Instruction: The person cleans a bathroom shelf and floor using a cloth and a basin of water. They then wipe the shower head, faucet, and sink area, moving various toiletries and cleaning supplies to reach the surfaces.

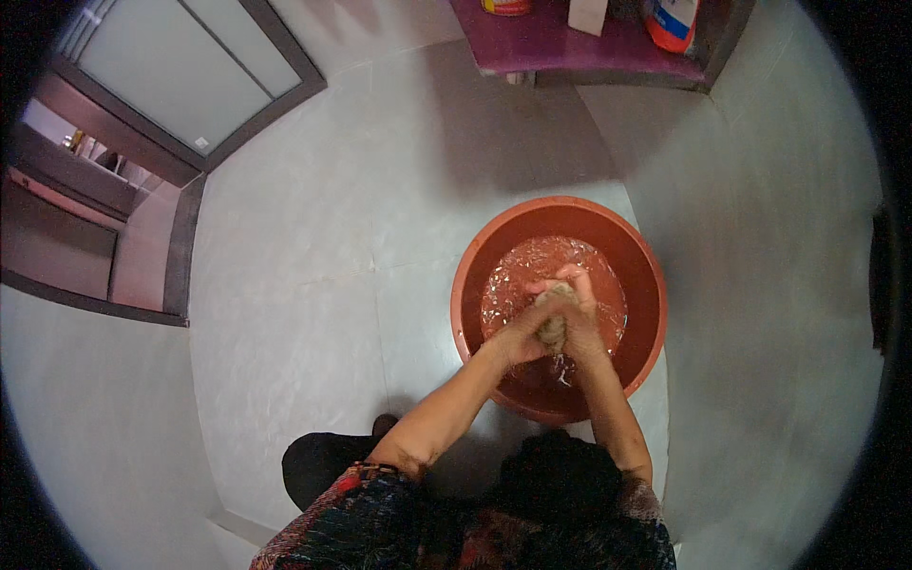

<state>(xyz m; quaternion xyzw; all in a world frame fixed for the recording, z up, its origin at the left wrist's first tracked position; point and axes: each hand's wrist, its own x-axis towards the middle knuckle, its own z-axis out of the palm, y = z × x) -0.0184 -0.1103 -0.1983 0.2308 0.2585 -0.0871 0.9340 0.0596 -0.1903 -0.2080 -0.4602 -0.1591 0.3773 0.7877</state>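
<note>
A round reddish-brown plastic basin point(463, 285) stands on the floor and holds rippling water point(513, 266). Over that water, my two hands are pressed together round a wet, bunched beige wad that looks like cloth point(554, 328). My left hand point(521, 336) wraps it from the left, while my right hand point(582, 328) closes round it from the right with its fingertips pointing away from me. Part of the wad is hidden between the palms. Bright streaks on the water show just below the hands.
Pale tiled floor point(294, 247) surrounds the basin, with a wall point(760, 332) close on its right. A purple shelf point(589, 52) bearing several packages juts out at the far side. A framed frosted door point(180, 66) is at the far left. My dark-clothed knees point(560, 475) are near the basin.
</note>
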